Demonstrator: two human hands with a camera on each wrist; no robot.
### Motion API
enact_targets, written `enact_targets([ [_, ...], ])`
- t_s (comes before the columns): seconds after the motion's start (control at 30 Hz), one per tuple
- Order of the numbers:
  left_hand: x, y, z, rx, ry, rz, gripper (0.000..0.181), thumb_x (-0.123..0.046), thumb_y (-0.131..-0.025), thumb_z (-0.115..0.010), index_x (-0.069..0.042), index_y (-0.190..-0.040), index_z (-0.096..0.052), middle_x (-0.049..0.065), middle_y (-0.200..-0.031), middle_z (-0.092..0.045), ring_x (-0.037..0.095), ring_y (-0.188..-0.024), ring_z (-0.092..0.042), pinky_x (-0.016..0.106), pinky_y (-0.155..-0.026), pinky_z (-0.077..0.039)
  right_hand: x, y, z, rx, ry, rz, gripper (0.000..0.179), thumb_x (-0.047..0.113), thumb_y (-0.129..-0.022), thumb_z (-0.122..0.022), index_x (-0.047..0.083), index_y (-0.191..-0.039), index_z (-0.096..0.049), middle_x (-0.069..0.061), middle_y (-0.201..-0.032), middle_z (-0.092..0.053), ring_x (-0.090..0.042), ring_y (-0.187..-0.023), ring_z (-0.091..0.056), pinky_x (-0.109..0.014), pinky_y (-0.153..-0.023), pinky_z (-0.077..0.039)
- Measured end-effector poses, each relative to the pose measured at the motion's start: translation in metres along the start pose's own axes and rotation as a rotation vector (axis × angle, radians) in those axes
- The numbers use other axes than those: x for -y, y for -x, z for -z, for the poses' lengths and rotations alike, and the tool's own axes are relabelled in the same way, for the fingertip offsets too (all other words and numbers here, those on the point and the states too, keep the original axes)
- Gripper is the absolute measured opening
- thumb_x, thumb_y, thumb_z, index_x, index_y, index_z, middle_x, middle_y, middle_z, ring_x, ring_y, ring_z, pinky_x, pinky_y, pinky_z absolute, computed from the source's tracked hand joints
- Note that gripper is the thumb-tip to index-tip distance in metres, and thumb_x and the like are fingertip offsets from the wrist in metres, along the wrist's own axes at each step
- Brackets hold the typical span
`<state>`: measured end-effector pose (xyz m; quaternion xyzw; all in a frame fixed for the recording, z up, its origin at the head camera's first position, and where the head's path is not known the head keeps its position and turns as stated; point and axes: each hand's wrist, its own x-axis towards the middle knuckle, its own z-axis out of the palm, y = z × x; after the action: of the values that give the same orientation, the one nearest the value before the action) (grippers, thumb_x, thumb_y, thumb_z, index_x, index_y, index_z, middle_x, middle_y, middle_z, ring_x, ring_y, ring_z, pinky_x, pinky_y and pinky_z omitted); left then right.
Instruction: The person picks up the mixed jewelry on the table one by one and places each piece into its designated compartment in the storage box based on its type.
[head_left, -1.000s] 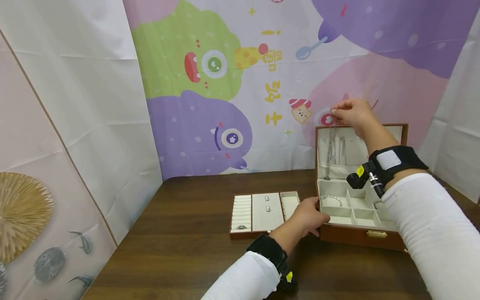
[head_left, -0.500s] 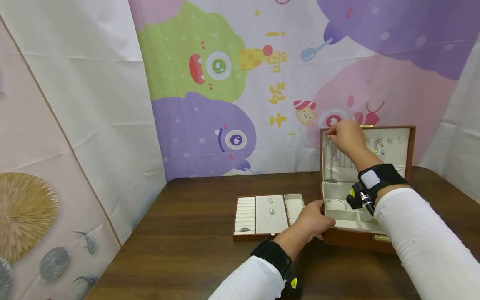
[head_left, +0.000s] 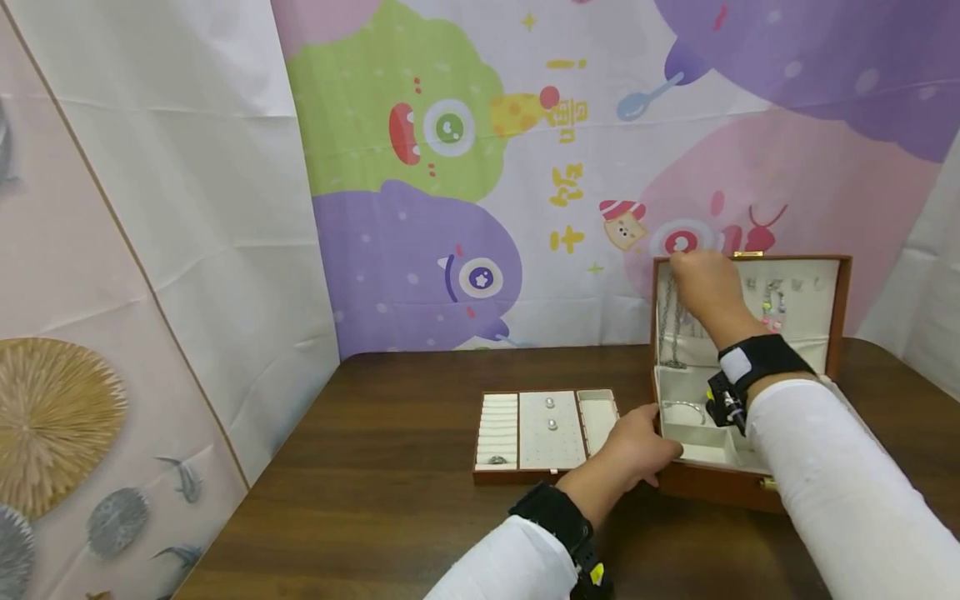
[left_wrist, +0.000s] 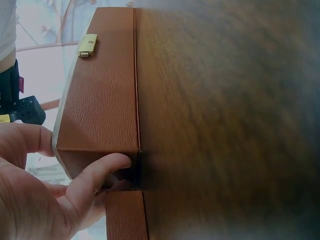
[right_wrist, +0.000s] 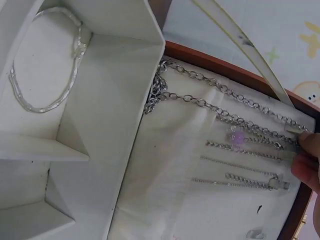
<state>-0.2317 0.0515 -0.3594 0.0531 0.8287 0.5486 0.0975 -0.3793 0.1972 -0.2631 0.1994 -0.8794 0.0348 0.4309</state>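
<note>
My left hand [head_left: 637, 448] grips the left front corner of an open brown jewelry box [left_wrist: 102, 100], fingers on its side and rim. At the upper left of the raised lid, my right hand [head_left: 705, 287] pinches a silver chain necklace [right_wrist: 200, 102] near the lid's top edge, beside a small clear hook. The chain's two strands run down the lid lining, and its lower end is bunched at the lid's base. Other thin necklaces hang beside it, one with a purple bead [right_wrist: 238, 138]. A silver bracelet [right_wrist: 77, 65] lies in a cream compartment of the box.
A jewelry tray [head_left: 551, 477] with ring rolls, two pearl-like studs and a ring stands left of the box, close to my left hand. Colorful pieces [head_left: 772, 308] hang on the lid's right part. A cartoon backdrop [head_left: 465, 167] rises behind the table.
My right hand has come down from above the lid to its upper left, bringing the necklace against the lining. The left hand keeps its hold on the box. The head view has shifted slightly.
</note>
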Motion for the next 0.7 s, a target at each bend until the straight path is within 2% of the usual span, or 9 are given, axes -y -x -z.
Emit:
enact_targets([
  [0.23,-0.002,-0.002,-0.001,-0.003,-0.018,-0.007,0.06,0.003,-0.08,-0.07,-0.009,-0.137,-0.054,0.01,-0.108,-0.062,0.02,-0.059,-0.055,0.042,-0.046,-0.054,-0.006,-0.002,0.005,0.105,0.001,0.025,0.015,-0.012,-0.086,-0.055,-0.007,-0.074,-0.062,-0.024,-0.069,-0.061,-0.044,-0.066,-0.06,-0.056,-0.059,-0.052],
  [0.5,-0.001,-0.003,-0.001,0.002,-0.002,0.0,0.06,0.003,-0.08,-0.069,-0.008,-0.137,-0.054,0.011,-0.11,-0.062,0.02,-0.062,-0.056,0.043,-0.048,-0.055,-0.007,-0.004,0.01,0.153,-0.033,0.059,0.014,-0.009,-0.085,-0.056,-0.005,-0.072,-0.06,-0.022,-0.068,-0.061,-0.043,-0.064,-0.06,-0.055,-0.058,-0.051],
  [0.57,-0.001,-0.003,-0.001,0.005,0.003,0.001,0.06,0.004,-0.08,-0.069,-0.009,-0.137,-0.054,0.011,-0.11,-0.062,0.02,-0.064,-0.057,0.043,-0.048,-0.055,-0.007,-0.002,0.011,0.223,-0.08,0.03,0.012,-0.004,-0.086,-0.061,-0.004,-0.074,-0.062,-0.018,-0.067,-0.062,-0.037,-0.063,-0.059,-0.052,-0.06,-0.052],
  [0.6,0.0,-0.003,-0.001,0.008,0.007,0.002,0.061,0.004,-0.081,-0.069,-0.009,-0.138,-0.054,0.011,-0.111,-0.061,0.02,-0.065,-0.058,0.043,-0.048,-0.055,-0.006,-0.001,0.012,0.285,-0.117,0.016,0.012,-0.001,-0.087,-0.063,-0.003,-0.075,-0.064,-0.015,-0.067,-0.062,-0.034,-0.062,-0.059,-0.049,-0.061,-0.052],
  [0.63,0.0,-0.003,-0.001,0.011,0.01,0.001,0.061,0.004,-0.081,-0.069,-0.009,-0.138,-0.054,0.01,-0.111,-0.061,0.02,-0.066,-0.058,0.042,-0.048,-0.055,-0.005,0.0,0.013,0.362,-0.156,0.012,0.012,0.001,-0.085,-0.065,-0.003,-0.074,-0.065,-0.012,-0.065,-0.062,-0.03,-0.06,-0.057,-0.045,-0.059,-0.051],
  [0.7,0.0,-0.003,0.0,0.017,0.015,0.0,0.06,0.004,-0.081,-0.069,-0.009,-0.137,-0.054,0.009,-0.108,-0.061,0.02,-0.066,-0.058,0.042,-0.048,-0.055,-0.004,0.005,0.012,0.569,-0.258,-0.012,0.01,0.003,-0.084,-0.067,-0.002,-0.075,-0.068,-0.007,-0.063,-0.061,-0.022,-0.057,-0.056,-0.038,-0.056,-0.051],
])
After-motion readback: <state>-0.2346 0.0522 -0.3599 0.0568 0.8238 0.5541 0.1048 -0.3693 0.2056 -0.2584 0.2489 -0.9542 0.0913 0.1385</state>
